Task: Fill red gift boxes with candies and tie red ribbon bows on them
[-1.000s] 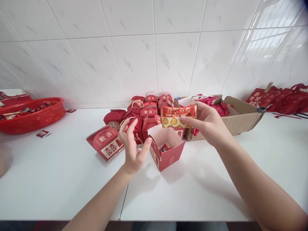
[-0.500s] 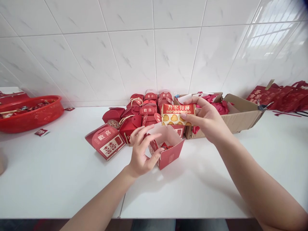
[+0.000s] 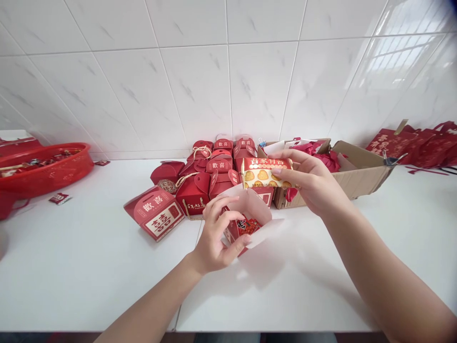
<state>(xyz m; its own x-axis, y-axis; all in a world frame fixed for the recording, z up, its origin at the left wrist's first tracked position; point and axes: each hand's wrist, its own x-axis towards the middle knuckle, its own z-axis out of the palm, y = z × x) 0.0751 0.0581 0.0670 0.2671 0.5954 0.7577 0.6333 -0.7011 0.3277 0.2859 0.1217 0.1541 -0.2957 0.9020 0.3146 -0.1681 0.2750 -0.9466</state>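
My right hand (image 3: 310,178) pinches a red and gold snack packet (image 3: 266,174) between thumb and fingers, above the back of an open red box (image 3: 233,231). Inside the box lie red wrapped items (image 3: 250,225). My left hand (image 3: 219,238) is at the box's left and front, fingers spread and curved over its opening, the thumb by a raised pale flap (image 3: 266,232). Just behind stand several closed red boxes (image 3: 219,164). A red box with white lettering (image 3: 157,214) lies tilted to the left.
At the far left is a red basin (image 3: 76,166) of sweets, with a small wrapped sweet (image 3: 60,198) in front. A cardboard carton (image 3: 353,183) with red material stands right of the boxes; red bags (image 3: 421,143) lie beyond it.
The front flap of the open box has swung outward, showing its pale inside. My left hand has shifted slightly right. The packet in my right hand has moved slightly right and down.
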